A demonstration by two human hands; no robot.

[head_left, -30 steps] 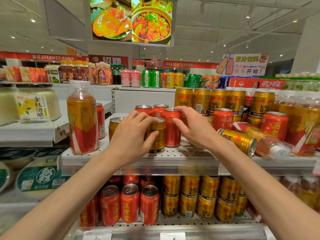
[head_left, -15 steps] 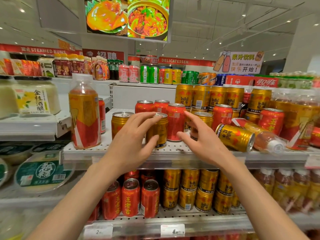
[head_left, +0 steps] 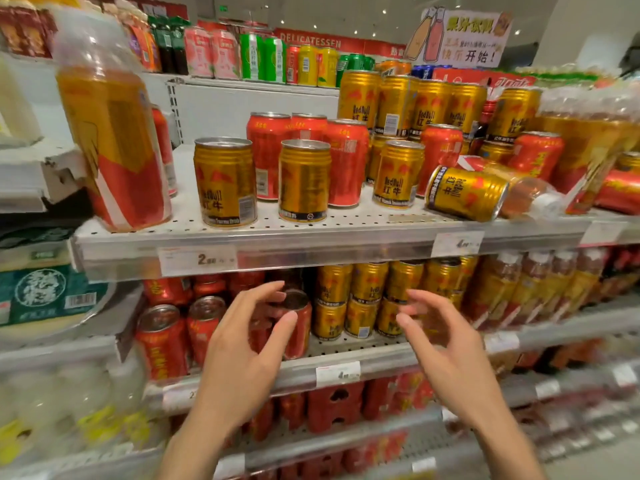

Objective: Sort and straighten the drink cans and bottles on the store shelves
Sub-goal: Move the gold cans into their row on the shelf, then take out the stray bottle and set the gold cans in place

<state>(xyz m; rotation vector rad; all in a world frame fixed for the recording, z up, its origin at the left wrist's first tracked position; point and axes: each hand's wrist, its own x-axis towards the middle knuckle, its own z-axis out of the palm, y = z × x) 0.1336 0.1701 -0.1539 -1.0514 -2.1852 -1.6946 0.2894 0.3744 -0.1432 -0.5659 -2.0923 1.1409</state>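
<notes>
Left hand (head_left: pixel 239 355) and right hand (head_left: pixel 446 355) lower centre, fingers spread, empty; perforated white metal shelf (head_left: pixel 346 233) carries upright gold cans (head_left: pixel 304 180), red cans (head_left: pixel 266 150), one toppled gold can (head_left: pixel 465 192).

Both hands have come off the upper shelf (head_left: pixel 311 233) and dropped to the lower middle of the frame, in front of the shelf below. A second ago the left hand (head_left: pixel 242 355) was curled around a gold can (head_left: pixel 304 181) and the right hand (head_left: pixel 446 351) was on the red can (head_left: pixel 346 161) just behind it; half a second ago the right had already let go. Now neither holds anything: fingers loosely spread, palms facing each other, with the left fingertips in front of a red can on the lower shelf (head_left: pixel 298 323) (contact cannot be told through the blur). The gold can stands upright and free near the shelf edge. The camera has tilted down and moved closer, so the ceiling screens have left the top of the frame.
</notes>
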